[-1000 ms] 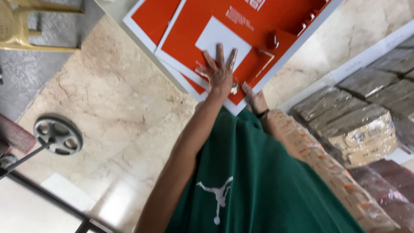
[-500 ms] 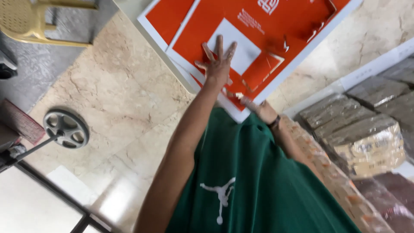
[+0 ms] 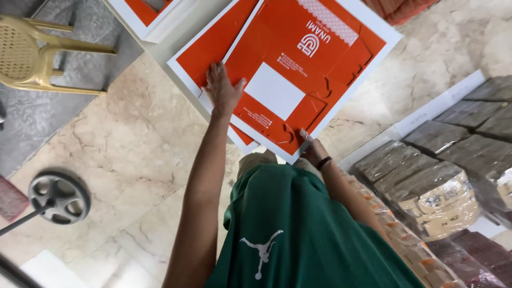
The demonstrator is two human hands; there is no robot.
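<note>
Marble floor (image 3: pixel 106 154) in cream and beige fills the view from above, meeting a grey patterned strip at far left. A pale yellow plastic chair (image 3: pixel 37 56) stands there, and lower down a round grey wheel-like disc (image 3: pixel 58 196) lies on the floor. Toward the middle, the left hand (image 3: pixel 221 88) lies flat with fingers spread, palm down on a stack of orange-and-white die-cut carton sheets (image 3: pixel 304 58) spread on the floor; it presses rather than grips. Below, the person's green shirt (image 3: pixel 298 234) covers the lower centre. The right hand (image 3: pixel 312 150), with a dark band at the wrist, pinches the near corner of the top sheet between the fingers. Plastic-wrapped bundles (image 3: pixel 426 186) are packed in rows at far right. Because the top sheet is held by one corner only, it could bend or crease along its cut lines if lifted that way, and the loose sheets beneath could slide out of line under the pressing palm.
</note>
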